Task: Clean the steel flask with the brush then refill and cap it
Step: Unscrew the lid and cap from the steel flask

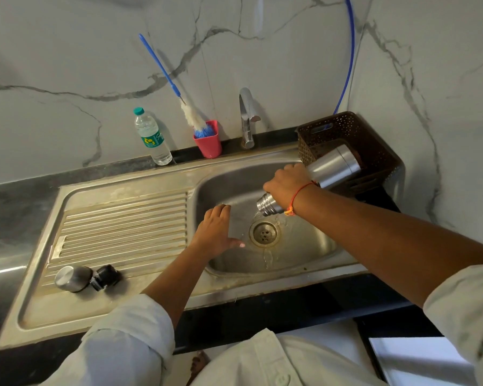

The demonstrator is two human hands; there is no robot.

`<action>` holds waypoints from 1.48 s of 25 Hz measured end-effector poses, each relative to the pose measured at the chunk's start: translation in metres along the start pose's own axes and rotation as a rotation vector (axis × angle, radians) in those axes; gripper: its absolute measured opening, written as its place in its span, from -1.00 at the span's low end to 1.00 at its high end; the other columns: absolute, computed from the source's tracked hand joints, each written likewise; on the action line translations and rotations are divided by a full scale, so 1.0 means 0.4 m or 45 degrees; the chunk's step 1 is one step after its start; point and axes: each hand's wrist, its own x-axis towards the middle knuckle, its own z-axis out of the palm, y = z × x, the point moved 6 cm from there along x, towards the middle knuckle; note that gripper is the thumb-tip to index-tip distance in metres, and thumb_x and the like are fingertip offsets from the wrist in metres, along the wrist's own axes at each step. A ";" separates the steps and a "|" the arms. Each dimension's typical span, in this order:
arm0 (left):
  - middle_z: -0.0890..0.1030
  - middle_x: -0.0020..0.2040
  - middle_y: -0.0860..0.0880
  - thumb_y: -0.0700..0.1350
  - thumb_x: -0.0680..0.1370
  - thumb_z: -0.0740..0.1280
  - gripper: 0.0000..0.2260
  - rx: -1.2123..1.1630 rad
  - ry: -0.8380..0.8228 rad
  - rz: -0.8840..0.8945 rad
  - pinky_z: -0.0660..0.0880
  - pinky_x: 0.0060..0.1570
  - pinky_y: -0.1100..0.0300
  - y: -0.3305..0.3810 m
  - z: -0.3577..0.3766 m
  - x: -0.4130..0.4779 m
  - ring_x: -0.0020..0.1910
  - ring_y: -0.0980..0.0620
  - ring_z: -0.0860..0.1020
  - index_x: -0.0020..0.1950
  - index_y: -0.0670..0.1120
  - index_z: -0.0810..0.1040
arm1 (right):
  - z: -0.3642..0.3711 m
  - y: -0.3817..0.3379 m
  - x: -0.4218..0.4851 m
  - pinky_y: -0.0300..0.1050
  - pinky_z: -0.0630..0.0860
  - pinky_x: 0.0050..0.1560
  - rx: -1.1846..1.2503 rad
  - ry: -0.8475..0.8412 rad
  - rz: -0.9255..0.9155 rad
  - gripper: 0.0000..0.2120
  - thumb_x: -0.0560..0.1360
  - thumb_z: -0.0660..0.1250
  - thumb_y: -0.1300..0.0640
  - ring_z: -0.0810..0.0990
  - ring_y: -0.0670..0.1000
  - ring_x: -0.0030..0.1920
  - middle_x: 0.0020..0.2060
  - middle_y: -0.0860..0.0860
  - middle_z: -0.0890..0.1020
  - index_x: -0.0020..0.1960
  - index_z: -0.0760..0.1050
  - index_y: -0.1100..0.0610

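steel flask (332,167) mouth-down over sink (223,188), right hand (287,185) fingers clamped round it; left hand (216,232) fingers straight.

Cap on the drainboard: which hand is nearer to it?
Left. The left hand is open over the basin, right of the cap; the right hand is farther right, gripping the tipped flask above the drain.

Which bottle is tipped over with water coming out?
The steel flask, held by the right hand, slants mouth-down over the sink. The plastic bottle stands upright on the counter with its cap on.
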 end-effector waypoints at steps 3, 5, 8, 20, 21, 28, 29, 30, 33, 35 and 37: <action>0.21 0.59 -0.11 0.19 0.37 0.59 0.01 -0.002 -0.001 -0.005 0.28 0.49 -0.08 -0.002 0.001 -0.001 0.56 -0.17 0.19 0.62 -0.12 0.12 | -0.019 -0.013 0.003 0.04 0.41 0.07 -0.164 0.019 -0.018 -0.63 0.35 0.45 -0.20 0.54 0.12 0.03 -0.03 0.03 0.59 0.10 0.55 -0.10; 0.21 0.59 -0.11 0.19 0.37 0.59 0.01 -0.007 -0.002 -0.008 0.28 0.50 -0.08 -0.005 0.002 -0.001 0.56 -0.17 0.18 0.62 -0.12 0.12 | -0.028 -0.026 0.004 0.03 0.39 0.06 -0.250 0.030 -0.039 -0.65 0.38 0.43 -0.18 0.52 0.13 0.05 -0.02 0.03 0.58 0.11 0.55 -0.10; 0.22 0.59 -0.12 0.19 0.36 0.60 0.01 -0.017 -0.001 -0.009 0.27 0.49 -0.08 -0.010 0.003 -0.005 0.56 -0.18 0.19 0.61 -0.13 0.13 | -0.043 -0.042 0.005 0.07 0.40 0.11 -0.367 0.035 -0.057 -0.66 0.41 0.42 -0.14 0.51 0.16 0.10 0.02 0.07 0.56 0.14 0.55 -0.08; 0.18 0.61 -0.14 0.18 0.38 0.59 0.02 -0.080 0.007 -0.061 0.16 0.55 -0.03 -0.041 0.007 -0.047 0.59 -0.18 0.14 0.63 -0.14 0.10 | -0.094 -0.085 -0.004 0.07 0.37 0.17 -0.377 0.172 -0.146 -0.67 0.46 0.38 -0.13 0.48 0.16 0.18 0.09 0.07 0.53 0.20 0.52 -0.09; 0.17 0.61 -0.14 0.18 0.39 0.59 0.01 -0.075 0.011 -0.063 0.15 0.55 -0.02 -0.043 0.007 -0.054 0.59 -0.18 0.14 0.63 -0.15 0.10 | -0.096 -0.088 -0.004 0.06 0.37 0.16 -0.376 0.180 -0.150 -0.67 0.47 0.38 -0.13 0.48 0.16 0.17 0.08 0.07 0.53 0.20 0.51 -0.09; 0.16 0.62 -0.15 0.18 0.42 0.56 0.00 -0.109 0.031 -0.081 0.13 0.55 0.01 -0.068 0.003 -0.092 0.61 -0.15 0.12 0.63 -0.18 0.09 | -0.102 -0.120 0.005 0.07 0.35 0.15 -0.334 0.254 -0.189 -0.71 0.49 0.36 -0.10 0.47 0.16 0.15 0.07 0.07 0.53 0.19 0.50 -0.10; 0.16 0.62 -0.15 0.18 0.42 0.56 0.01 -0.104 0.036 -0.086 0.11 0.56 0.02 -0.072 0.004 -0.096 0.61 -0.15 0.11 0.64 -0.18 0.08 | -0.104 -0.124 0.007 0.07 0.35 0.14 -0.303 0.274 -0.195 -0.72 0.49 0.36 -0.09 0.47 0.16 0.15 0.07 0.07 0.53 0.19 0.50 -0.11; 0.16 0.62 -0.15 0.19 0.42 0.56 0.01 -0.103 0.040 -0.092 0.11 0.56 0.03 -0.077 0.004 -0.098 0.61 -0.15 0.11 0.64 -0.18 0.08 | -0.105 -0.128 0.011 0.07 0.35 0.13 -0.263 0.297 -0.199 -0.71 0.47 0.37 -0.09 0.48 0.16 0.14 0.06 0.06 0.53 0.18 0.50 -0.11; 0.16 0.62 -0.14 0.18 0.41 0.57 0.02 -0.141 0.058 -0.116 0.10 0.57 0.02 -0.091 0.005 -0.105 0.61 -0.14 0.11 0.64 -0.17 0.07 | -0.099 -0.134 0.021 0.09 0.35 0.15 -0.057 0.327 -0.218 -0.58 0.41 0.45 -0.09 0.48 0.17 0.17 0.10 0.07 0.53 0.24 0.47 -0.11; 0.17 0.61 -0.12 0.16 0.41 0.58 0.02 -0.224 0.076 -0.141 0.13 0.57 -0.01 -0.101 0.002 -0.112 0.60 -0.14 0.12 0.65 -0.15 0.06 | -0.082 -0.135 0.032 0.09 0.38 0.15 0.198 0.264 -0.238 -0.44 0.37 0.50 -0.01 0.49 0.17 0.19 0.14 0.07 0.52 0.33 0.40 -0.11; 0.16 0.61 -0.11 0.16 0.41 0.58 0.02 -0.316 0.100 -0.172 0.15 0.56 -0.04 -0.112 -0.001 -0.118 0.59 -0.13 0.13 0.65 -0.13 0.05 | -0.071 -0.133 0.042 0.09 0.47 0.11 0.541 0.198 -0.258 -0.32 0.27 0.56 0.04 0.53 0.14 0.12 0.09 0.03 0.53 0.33 0.38 -0.12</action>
